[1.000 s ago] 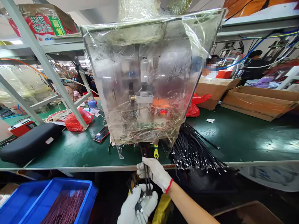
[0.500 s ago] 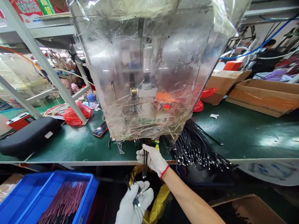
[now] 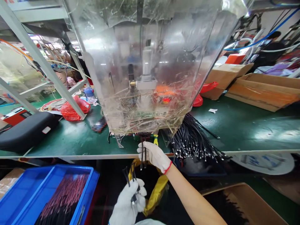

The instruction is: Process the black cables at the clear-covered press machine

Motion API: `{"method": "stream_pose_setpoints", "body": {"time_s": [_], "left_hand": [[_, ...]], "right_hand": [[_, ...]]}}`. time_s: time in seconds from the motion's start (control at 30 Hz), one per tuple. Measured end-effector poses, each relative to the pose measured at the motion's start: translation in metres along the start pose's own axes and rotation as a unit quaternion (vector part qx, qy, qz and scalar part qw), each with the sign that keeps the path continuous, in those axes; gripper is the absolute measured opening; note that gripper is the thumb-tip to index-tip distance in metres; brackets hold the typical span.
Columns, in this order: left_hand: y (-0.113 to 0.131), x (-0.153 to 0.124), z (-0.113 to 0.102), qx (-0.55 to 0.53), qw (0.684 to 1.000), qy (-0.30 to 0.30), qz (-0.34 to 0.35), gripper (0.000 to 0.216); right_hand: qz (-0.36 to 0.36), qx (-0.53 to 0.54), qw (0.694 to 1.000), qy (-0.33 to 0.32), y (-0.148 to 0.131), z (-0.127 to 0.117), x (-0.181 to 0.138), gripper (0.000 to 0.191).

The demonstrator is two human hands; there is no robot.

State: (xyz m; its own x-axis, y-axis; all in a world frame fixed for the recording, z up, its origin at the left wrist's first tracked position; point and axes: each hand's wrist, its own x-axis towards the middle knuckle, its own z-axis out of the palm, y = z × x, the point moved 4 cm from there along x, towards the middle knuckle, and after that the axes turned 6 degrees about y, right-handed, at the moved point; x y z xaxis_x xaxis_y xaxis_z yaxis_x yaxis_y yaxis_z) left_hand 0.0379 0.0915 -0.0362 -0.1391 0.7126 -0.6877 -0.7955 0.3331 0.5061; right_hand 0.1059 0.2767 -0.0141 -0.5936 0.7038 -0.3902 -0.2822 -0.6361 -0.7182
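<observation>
Above the left hand (image 3: 131, 198), clutching cables (image 3: 133, 199), the right hand (image 3: 153, 154) pinches two leads (image 3: 142, 157). Near it lies a bundle (image 3: 192, 140).

The left hand (image 3: 128, 197), in a white glove, holds a few black cables (image 3: 133, 199) with metal ends, near a yellow bag (image 3: 157, 193). The right hand (image 3: 153, 154), also gloved, pinches two cables (image 3: 141, 164) just below a clear cover (image 3: 178, 62) with a machine (image 3: 147, 62) inside. On the green bench (image 3: 243, 131) a cable pile (image 3: 189, 137) lies right of the cover, tips at the edge; cartons (image 3: 260, 93) stand farther back. A black case (image 3: 28, 129) and a red bag (image 3: 67, 111) lie at left. Below, a blue tray (image 3: 90, 187) holds dark red and black strands (image 3: 67, 190); an open carton (image 3: 250, 197) sits lower right.
</observation>
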Motion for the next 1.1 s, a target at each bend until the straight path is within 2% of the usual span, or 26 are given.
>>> {"method": "stream_pose_setpoints", "body": {"time_s": [0.07,0.17,0.23,0.33,0.43,0.5,0.63,0.77,0.83,0.97,1.03,1.1], "left_hand": [[-0.001,-0.004,-0.014,0.081,0.997,-0.011,0.007,0.027],[-0.008,-0.007,-0.039,0.216,0.975,-0.059,-0.008,0.031],[-0.013,-0.007,-0.054,0.29,0.954,-0.074,-0.02,0.035],[-0.019,-0.005,-0.071,0.372,0.927,-0.034,-0.032,0.037],[-0.022,-0.003,-0.077,0.406,0.914,0.01,-0.005,0.039],[-0.025,-0.002,-0.076,0.39,0.921,0.021,0.013,0.043],[-0.032,-0.001,-0.075,0.346,0.937,0.051,0.005,0.045],[-0.03,-0.002,-0.071,0.354,0.934,0.057,-0.005,0.044],[-0.028,-0.002,-0.068,0.363,0.93,0.055,-0.006,0.043],[-0.027,-0.001,-0.067,0.377,0.925,0.052,-0.009,0.041],[-0.028,0.0,-0.069,0.385,0.922,0.049,-0.011,0.04],[-0.03,0.001,-0.072,0.384,0.922,0.051,-0.012,0.04]], "right_hand": [[0.062,-0.031,0.997,-0.046,0.022,-0.017,-0.017,0.041],[0.197,-0.057,0.976,-0.077,0.075,-0.042,-0.043,0.055],[0.196,-0.021,0.98,-0.036,0.104,-0.051,-0.05,0.047],[0.13,0.034,0.989,0.057,0.13,-0.056,-0.047,0.036],[0.114,0.045,0.984,0.125,0.14,-0.058,-0.037,0.033],[0.095,0.05,0.982,0.156,0.142,-0.062,-0.029,0.031],[0.045,0.084,0.975,0.2,0.148,-0.071,-0.014,0.03],[0.032,0.098,0.965,0.243,0.156,-0.079,-0.007,0.029],[0.056,0.116,0.963,0.238,0.159,-0.08,-0.008,0.03],[0.183,0.139,0.964,0.131,0.171,-0.069,-0.018,0.04],[0.185,0.137,0.965,0.125,0.177,-0.069,-0.021,0.039],[0.15,0.132,0.967,0.159,0.183,-0.074,-0.019,0.034]]}}
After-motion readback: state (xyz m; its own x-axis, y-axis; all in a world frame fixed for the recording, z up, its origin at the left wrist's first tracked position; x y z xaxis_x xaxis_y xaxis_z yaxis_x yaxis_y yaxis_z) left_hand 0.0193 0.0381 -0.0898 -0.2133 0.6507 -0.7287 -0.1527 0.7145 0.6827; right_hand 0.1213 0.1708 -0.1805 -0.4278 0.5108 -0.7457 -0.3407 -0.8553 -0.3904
